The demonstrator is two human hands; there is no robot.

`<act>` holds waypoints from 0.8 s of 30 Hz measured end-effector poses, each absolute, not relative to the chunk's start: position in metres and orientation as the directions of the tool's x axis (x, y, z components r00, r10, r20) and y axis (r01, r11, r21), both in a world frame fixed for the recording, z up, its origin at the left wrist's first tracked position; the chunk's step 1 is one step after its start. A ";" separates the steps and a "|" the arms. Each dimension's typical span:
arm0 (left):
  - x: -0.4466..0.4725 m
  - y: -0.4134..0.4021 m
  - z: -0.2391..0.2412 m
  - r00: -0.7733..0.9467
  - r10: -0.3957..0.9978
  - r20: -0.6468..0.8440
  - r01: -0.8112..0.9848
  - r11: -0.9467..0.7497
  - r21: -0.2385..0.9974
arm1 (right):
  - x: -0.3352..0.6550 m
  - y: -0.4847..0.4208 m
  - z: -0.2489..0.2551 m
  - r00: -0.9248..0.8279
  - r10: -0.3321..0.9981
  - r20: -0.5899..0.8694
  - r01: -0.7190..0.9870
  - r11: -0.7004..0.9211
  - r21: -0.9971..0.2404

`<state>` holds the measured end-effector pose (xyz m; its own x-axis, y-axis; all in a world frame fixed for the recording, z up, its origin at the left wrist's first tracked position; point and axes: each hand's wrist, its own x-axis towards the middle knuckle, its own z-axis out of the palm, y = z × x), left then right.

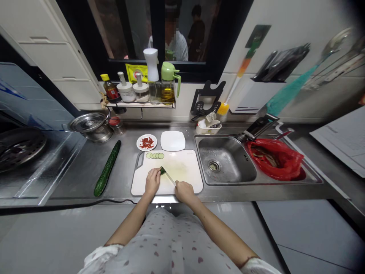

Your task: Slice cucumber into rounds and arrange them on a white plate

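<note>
My left hand (153,181) grips a short piece of cucumber (162,170) on the white cutting board (188,161). In my right hand (184,191) is a knife (170,177), its blade pointing up and left with the tip at the cucumber piece. A row of several thin cucumber slices (155,155) lies along the board's top left. Just behind the board stand a small white plate with chopped red pieces (146,142) and a bare white square plate (172,140). A whole cucumber (107,168) rests on the steel counter to the left.
The sink (228,158) adjoins the board on the right, with a red plastic bag (275,158) beyond it. A lidded steel pot (92,125) stands at the back left. Above hangs a shelf (142,105) of seasoning jars and bottles. A black cable (85,204) runs along the counter's front edge.
</note>
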<state>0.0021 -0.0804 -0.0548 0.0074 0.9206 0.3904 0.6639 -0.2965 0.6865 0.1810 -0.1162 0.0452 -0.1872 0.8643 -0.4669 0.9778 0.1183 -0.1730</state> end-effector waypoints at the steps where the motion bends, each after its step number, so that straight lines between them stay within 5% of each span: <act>1: 0.002 -0.080 -0.055 0.007 0.922 0.387 0.662 -0.295 0.689 | 0.183 -0.117 0.046 -0.186 0.865 -0.465 0.978 0.119 -0.169; 24: 0.001 -0.080 -0.053 -0.151 0.927 0.344 0.610 -0.187 0.770 | 0.202 -0.110 0.058 -0.012 0.949 -0.315 0.992 -0.028 -0.123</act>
